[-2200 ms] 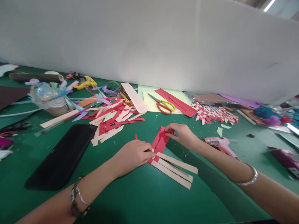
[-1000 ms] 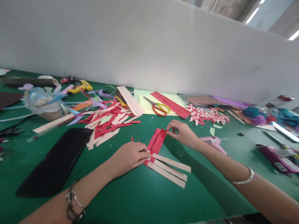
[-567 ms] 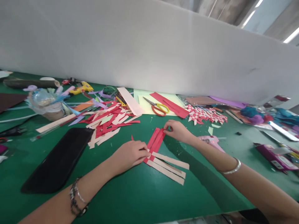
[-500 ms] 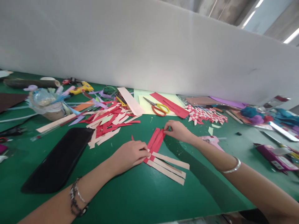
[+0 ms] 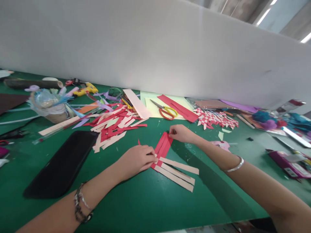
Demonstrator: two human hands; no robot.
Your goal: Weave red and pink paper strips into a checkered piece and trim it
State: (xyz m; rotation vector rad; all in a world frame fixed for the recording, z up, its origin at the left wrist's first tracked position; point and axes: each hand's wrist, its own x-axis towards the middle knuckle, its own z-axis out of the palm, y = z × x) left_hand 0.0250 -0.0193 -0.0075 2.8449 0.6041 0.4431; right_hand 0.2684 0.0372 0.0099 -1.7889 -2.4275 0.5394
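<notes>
Red strips (image 5: 163, 145) and pale pink strips (image 5: 178, 176) cross in a small woven check on the green table. My left hand (image 5: 142, 158) presses its closed fingers on the woven crossing and covers part of it. The far ends of the red strips are pinched by my right hand (image 5: 181, 133). The pale strips fan out to the lower right, their ends loose. A heap of loose red and pale strips (image 5: 114, 124) lies beyond my left hand. Small woven red-and-white pieces (image 5: 216, 118) are piled past my right hand.
Scissors (image 5: 166, 110) rest on pale green sheets (image 5: 152, 108) at the back. A black tray-like object (image 5: 62, 165) lies at left, near a wrapped basket (image 5: 52, 108). A pink glue gun (image 5: 221, 145) sits behind my right forearm; a magenta box (image 5: 288, 165) is at right.
My right hand has shifted very slightly at the red strip ends. Both hands keep their hold, and the view has moved a little.
</notes>
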